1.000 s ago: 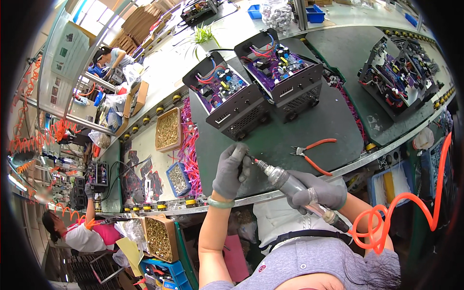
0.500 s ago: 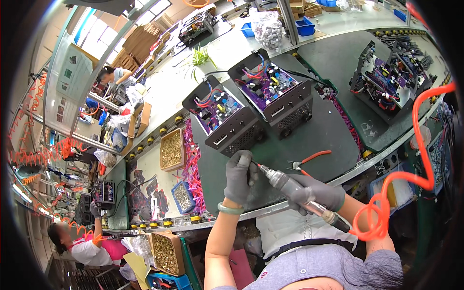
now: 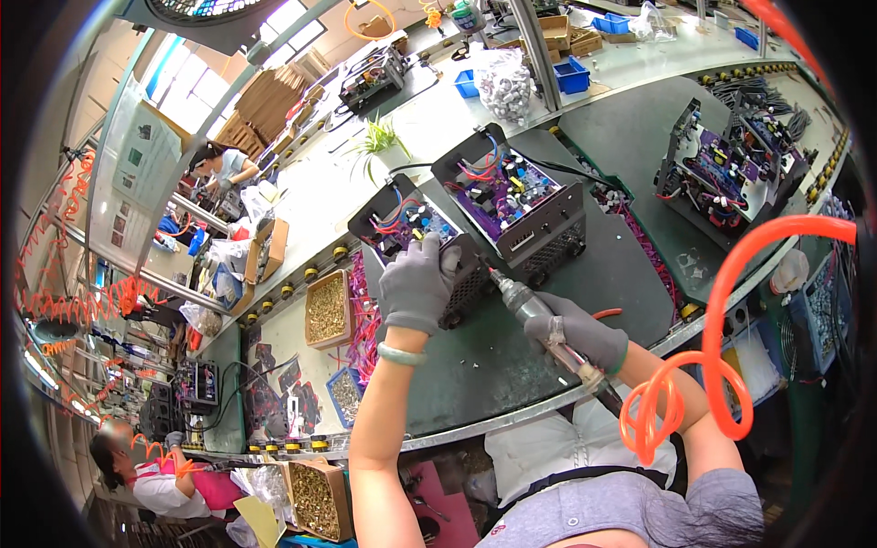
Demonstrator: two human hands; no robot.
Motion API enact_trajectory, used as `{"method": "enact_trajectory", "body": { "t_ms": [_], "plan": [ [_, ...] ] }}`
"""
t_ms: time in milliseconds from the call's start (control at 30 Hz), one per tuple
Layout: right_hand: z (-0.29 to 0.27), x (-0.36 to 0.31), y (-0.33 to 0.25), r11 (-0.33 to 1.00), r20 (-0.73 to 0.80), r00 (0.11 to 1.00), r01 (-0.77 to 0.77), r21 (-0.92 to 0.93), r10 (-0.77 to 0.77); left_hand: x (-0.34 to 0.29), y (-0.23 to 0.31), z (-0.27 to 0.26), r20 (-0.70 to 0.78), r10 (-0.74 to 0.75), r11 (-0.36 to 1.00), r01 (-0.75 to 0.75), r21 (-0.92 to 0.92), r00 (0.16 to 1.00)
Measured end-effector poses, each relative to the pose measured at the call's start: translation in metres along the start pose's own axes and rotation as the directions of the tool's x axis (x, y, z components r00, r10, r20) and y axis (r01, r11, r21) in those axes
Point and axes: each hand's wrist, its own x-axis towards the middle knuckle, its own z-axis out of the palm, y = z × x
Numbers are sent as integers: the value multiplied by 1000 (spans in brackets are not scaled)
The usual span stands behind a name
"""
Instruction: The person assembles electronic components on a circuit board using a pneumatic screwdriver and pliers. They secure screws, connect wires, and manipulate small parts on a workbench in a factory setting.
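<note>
Two black metal cases with purple circuit boards stand side by side on the dark green mat. On the left case (image 3: 395, 222), my gloved left hand (image 3: 416, 285) grips the front panel, its fingers over the upper edge by the board. The right case (image 3: 512, 203) is untouched. My gloved right hand (image 3: 585, 336) is wrapped round an air screwdriver (image 3: 521, 301), whose bit points up and left toward the left case's front. Whether a screw sits on the tip is too small to tell. The orange-handled pliers (image 3: 608, 313) are mostly hidden behind my right hand.
An orange coiled hose (image 3: 731, 301) loops on the right. Further right stand more board assemblies (image 3: 722, 164). Left of the mat are a carton of brass-coloured hardware (image 3: 327, 309), a blue tray of small parts (image 3: 345, 395) and pink wires (image 3: 363, 329). Two other people work at the left.
My left hand has moved up from below the left case onto its front panel. The screwdriver has risen and shifted slightly left, with my right hand now covering most of the pliers.
</note>
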Motion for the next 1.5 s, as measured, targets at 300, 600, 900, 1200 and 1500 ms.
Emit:
{"method": "enact_trajectory", "body": {
  "t_ms": [300, 600, 900, 1200, 1500],
  "plan": [
    [-2, 1, -7, 997, -23, 998, -64, 39, 65, -2, 2, 10, -69, 9, 998, -13, -58, 998],
    [-12, 8, 2, 901, 117, 984, -169, 400, 133, -1, 4, 9, -124, 50, 997, -57, -55, 991],
    [-5, 18, 14, 927, 96, 992, -111, 359, 82, 5, -10, 14, -123, 103, 989, -115, -89, 987],
    [12, -37, 44, 919, 187, 901, -373, -123, 391, -28, -69, 17, -144, 73, 990, -89, -110, 987],
    [13, -34, 75, 864, 126, 855, -503, -30, 503, -50, -47, 2, -416, -11, 1000, -1, -28, 909]
  ]
}}
